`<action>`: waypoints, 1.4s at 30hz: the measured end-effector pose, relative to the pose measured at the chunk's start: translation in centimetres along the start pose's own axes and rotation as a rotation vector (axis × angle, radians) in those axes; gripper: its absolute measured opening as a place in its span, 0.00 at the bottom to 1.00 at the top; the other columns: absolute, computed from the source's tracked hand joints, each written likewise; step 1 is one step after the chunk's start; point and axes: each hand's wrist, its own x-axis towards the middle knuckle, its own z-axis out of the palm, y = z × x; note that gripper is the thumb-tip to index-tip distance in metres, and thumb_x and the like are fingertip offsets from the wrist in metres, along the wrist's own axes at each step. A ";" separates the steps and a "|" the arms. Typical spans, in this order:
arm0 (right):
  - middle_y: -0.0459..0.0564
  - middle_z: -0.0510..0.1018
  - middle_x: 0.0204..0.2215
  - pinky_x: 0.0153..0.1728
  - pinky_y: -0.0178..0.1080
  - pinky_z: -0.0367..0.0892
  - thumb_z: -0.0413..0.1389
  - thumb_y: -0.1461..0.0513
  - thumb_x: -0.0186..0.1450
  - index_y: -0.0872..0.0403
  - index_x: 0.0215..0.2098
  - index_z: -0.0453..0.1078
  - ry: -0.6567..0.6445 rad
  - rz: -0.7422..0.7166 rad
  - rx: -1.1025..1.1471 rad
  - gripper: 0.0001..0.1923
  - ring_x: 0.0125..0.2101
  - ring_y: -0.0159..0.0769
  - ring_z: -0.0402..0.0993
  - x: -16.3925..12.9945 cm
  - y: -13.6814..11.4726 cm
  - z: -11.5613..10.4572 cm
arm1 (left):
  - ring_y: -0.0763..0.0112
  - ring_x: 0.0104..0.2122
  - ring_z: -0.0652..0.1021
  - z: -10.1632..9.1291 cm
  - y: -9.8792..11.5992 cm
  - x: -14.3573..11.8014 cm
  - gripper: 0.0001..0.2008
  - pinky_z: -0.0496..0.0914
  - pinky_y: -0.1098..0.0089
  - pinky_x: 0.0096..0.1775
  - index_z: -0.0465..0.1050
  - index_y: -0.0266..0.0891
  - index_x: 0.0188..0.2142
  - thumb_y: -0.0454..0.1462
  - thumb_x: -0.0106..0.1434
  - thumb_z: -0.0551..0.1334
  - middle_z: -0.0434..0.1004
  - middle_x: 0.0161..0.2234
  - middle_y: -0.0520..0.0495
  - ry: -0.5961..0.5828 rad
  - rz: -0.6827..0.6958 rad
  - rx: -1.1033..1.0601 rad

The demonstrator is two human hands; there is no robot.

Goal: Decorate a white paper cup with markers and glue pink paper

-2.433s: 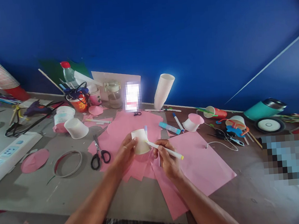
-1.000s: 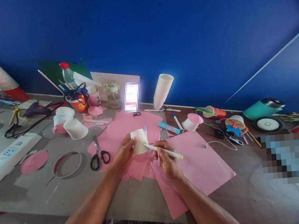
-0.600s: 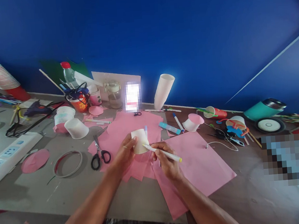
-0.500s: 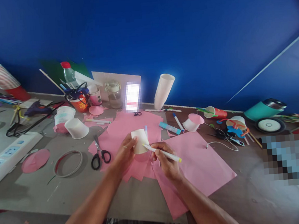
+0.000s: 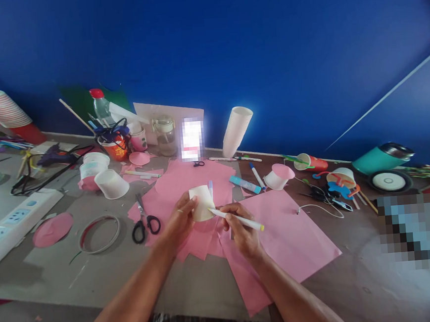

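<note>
Right hand, pinching the marker, has barely shifted against the cup.

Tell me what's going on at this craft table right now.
A person is working with both hands over a spread of pink paper sheets. The left hand grips a white paper cup, held upside down. The right hand holds a white marker with its tip against the cup's side, as if drawing on it. Black-handled scissors lie just left of the hands, and a stack of white cups stands at the back by the blue wall.
</note>
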 end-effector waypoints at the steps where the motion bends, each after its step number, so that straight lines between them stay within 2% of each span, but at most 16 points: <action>1: 0.42 0.69 0.18 0.20 0.35 0.62 0.54 0.57 0.64 0.52 0.33 0.70 0.002 0.002 0.011 0.08 0.18 0.30 0.64 0.0 0.1 0.0 | 0.74 0.28 0.72 0.0 0.0 0.0 0.17 0.66 0.74 0.30 0.75 0.36 0.43 0.41 0.56 0.70 0.76 0.32 0.50 -0.003 0.000 0.001; 6: 0.41 0.69 0.18 0.20 0.34 0.60 0.54 0.56 0.64 0.52 0.34 0.71 0.033 0.036 0.109 0.08 0.18 0.30 0.63 -0.1 0.9 -0.1 | 0.73 0.28 0.73 -0.1 -0.1 0.1 0.17 0.67 0.73 0.31 0.75 0.36 0.44 0.42 0.56 0.69 0.77 0.33 0.49 -0.005 -0.008 0.003; 12: 0.41 0.70 0.19 0.18 0.33 0.60 0.54 0.55 0.65 0.52 0.35 0.71 0.012 0.032 0.075 0.09 0.17 0.29 0.63 -0.2 0.8 0.0 | 0.74 0.27 0.71 0.0 -0.1 0.1 0.14 0.65 0.74 0.30 0.75 0.35 0.36 0.42 0.55 0.70 0.74 0.29 0.51 -0.003 0.007 0.019; 18: 0.42 0.71 0.19 0.19 0.34 0.62 0.55 0.55 0.64 0.52 0.35 0.71 -0.011 -0.009 0.005 0.09 0.19 0.31 0.66 -0.1 0.2 0.2 | 0.73 0.28 0.72 0.0 -0.2 0.1 0.16 0.66 0.74 0.30 0.75 0.35 0.41 0.42 0.56 0.70 0.74 0.30 0.50 0.004 -0.003 0.027; 22: 0.42 0.72 0.20 0.21 0.35 0.65 0.55 0.55 0.64 0.52 0.35 0.71 -0.012 0.001 -0.011 0.09 0.19 0.31 0.67 -0.1 0.2 0.1 | 0.73 0.28 0.72 0.0 -0.2 0.2 0.16 0.66 0.73 0.29 0.75 0.35 0.40 0.42 0.55 0.70 0.74 0.30 0.50 -0.009 0.009 0.016; 29: 0.42 0.71 0.19 0.19 0.34 0.61 0.54 0.56 0.64 0.52 0.34 0.71 -0.007 0.012 0.001 0.08 0.19 0.30 0.66 -0.1 0.4 -0.1 | 0.72 0.28 0.74 0.1 0.0 0.2 0.16 0.67 0.73 0.30 0.75 0.35 0.41 0.41 0.55 0.70 0.76 0.30 0.49 0.009 -0.008 -0.007; 37: 0.42 0.70 0.19 0.23 0.36 0.63 0.55 0.57 0.63 0.51 0.33 0.72 0.014 0.036 0.045 0.07 0.19 0.30 0.65 -0.1 1.1 -0.3 | 0.73 0.28 0.74 0.1 0.1 0.2 0.16 0.68 0.74 0.29 0.76 0.35 0.40 0.41 0.54 0.71 0.77 0.31 0.49 -0.002 -0.003 -0.028; 42: 0.42 0.71 0.19 0.22 0.35 0.61 0.55 0.57 0.63 0.52 0.33 0.72 0.035 0.071 0.120 0.07 0.20 0.30 0.64 -0.1 1.8 -0.4 | 0.74 0.27 0.73 0.1 0.2 0.2 0.12 0.67 0.73 0.30 0.75 0.35 0.34 0.41 0.55 0.71 0.75 0.29 0.50 -0.011 -0.006 -0.032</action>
